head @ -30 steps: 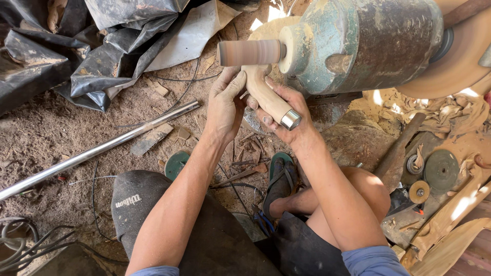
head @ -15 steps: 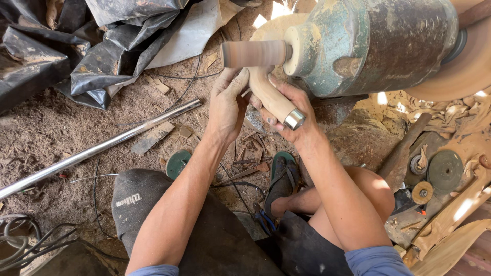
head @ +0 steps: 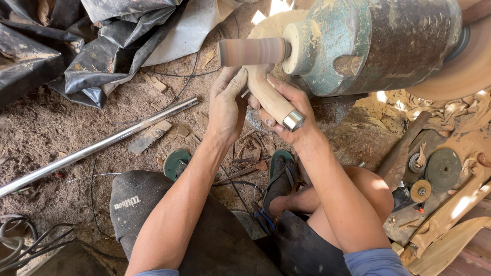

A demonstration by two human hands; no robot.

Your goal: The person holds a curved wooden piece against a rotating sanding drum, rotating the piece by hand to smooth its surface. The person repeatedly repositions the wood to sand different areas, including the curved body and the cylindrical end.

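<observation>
Against sanding drum, wooden handle unmoved.

handle: pale smooth wood, metal ring on its near end, tilted, far end pressed up under the drum
drum: brownish cylinder, lying level, blurred

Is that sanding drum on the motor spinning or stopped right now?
Spinning, apparently: the sanding drum shows smeared horizontal streaks while the wooden handle against it looks sharp.
</observation>
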